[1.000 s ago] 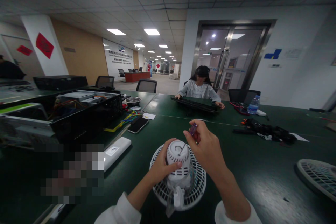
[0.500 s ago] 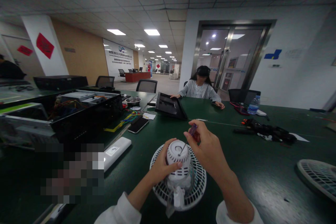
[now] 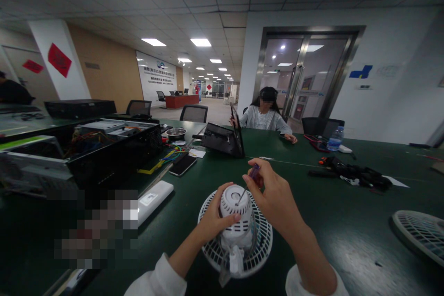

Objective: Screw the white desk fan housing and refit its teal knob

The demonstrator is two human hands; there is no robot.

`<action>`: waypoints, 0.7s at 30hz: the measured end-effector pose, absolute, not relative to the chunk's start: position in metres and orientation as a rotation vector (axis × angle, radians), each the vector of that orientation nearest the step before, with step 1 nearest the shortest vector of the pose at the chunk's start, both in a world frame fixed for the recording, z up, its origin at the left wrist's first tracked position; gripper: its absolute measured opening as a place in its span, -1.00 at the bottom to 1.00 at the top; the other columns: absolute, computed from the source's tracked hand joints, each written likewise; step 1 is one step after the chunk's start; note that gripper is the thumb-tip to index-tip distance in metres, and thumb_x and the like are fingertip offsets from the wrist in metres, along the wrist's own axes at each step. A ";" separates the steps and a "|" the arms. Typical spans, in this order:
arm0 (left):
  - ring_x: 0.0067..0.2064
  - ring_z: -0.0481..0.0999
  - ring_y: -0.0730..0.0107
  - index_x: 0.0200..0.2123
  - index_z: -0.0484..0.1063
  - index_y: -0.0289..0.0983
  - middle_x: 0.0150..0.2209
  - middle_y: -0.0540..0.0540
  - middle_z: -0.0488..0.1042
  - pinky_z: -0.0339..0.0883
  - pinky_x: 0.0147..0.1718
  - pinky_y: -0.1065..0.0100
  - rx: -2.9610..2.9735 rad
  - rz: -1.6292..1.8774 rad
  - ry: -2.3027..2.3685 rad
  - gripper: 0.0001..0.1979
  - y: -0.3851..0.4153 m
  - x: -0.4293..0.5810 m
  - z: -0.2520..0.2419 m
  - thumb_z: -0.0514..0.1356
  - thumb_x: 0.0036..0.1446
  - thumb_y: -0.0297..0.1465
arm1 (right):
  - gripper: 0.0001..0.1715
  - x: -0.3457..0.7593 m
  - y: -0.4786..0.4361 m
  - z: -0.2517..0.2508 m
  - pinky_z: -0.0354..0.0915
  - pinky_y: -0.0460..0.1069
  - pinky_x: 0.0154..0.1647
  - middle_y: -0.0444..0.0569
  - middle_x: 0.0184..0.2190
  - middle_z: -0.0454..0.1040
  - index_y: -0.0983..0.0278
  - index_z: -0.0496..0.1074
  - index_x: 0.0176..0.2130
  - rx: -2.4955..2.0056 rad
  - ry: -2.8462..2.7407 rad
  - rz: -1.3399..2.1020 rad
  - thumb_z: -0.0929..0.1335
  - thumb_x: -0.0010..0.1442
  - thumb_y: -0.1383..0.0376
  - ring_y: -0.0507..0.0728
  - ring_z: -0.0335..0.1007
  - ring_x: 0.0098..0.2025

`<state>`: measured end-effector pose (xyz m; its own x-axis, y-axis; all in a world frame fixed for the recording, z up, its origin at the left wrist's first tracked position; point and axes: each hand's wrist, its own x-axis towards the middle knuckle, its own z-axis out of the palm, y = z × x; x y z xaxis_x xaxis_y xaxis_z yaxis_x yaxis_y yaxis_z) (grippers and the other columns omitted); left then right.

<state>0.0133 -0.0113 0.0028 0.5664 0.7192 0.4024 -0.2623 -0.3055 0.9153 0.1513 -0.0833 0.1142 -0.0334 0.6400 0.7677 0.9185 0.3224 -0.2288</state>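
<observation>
One white fan (image 3: pixel 243 239) sits face down toward the tabletop's (image 3: pixel 347 199) near edge. The left hand (image 3: pixel 213 219) wraps its fingers round the fan; the right hand (image 3: pixel 272 189) pinches one purple screwdriver (image 3: pixel 255 172), its handle partly hidden, tip contact hard to tell. One separate grille (image 3: pixel 421 232), toward the right edge, is cut off.

The slotted white plastic motor housing (image 3: pixel 240 229) is gripped by the left hand (image 3: pixel 212 221) over a round white fan grille (image 3: pixel 265 241); a purple-handled metal screwdriver (image 3: pixel 255 172) is held by the right hand (image 3: pixel 274 190) (its tip set against the housing's end); a black panel (image 3: pixel 237 127) is held upright by a person (image 3: pixel 263 118) across the green table (image 3: pixel 322 215).
</observation>
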 end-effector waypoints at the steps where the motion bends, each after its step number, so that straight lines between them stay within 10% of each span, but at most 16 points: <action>1: 0.11 0.27 0.02 0.12 0.11 -0.24 0.09 -0.19 0.27 0.10 0.12 0.11 1.605 1.024 0.393 -0.25 -0.011 0.013 0.003 0.34 -0.12 -0.22 | -0.75 0.151 -0.083 0.114 0.31 -0.02 -0.42 0.01 -0.40 0.46 0.31 0.24 -0.10 -1.399 -1.756 -0.421 0.21 0.22 0.27 0.10 0.41 -0.45; 21: 0.11 0.28 0.01 0.12 0.13 -0.24 0.09 -0.20 0.28 0.09 0.12 0.10 1.620 1.029 0.412 -0.25 -0.010 0.014 0.003 0.34 -0.12 -0.20 | -0.75 0.153 -0.085 0.115 0.34 0.00 -0.38 0.03 -0.36 0.48 0.32 0.23 -0.09 -1.406 -1.744 -0.395 0.23 0.21 0.29 0.11 0.42 -0.41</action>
<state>0.0136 -0.0103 0.0034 0.5595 0.7235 0.4043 -0.2452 -0.3215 0.9146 0.1526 -0.0845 0.1149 -0.0179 0.6482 0.7613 0.9131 0.3208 -0.2517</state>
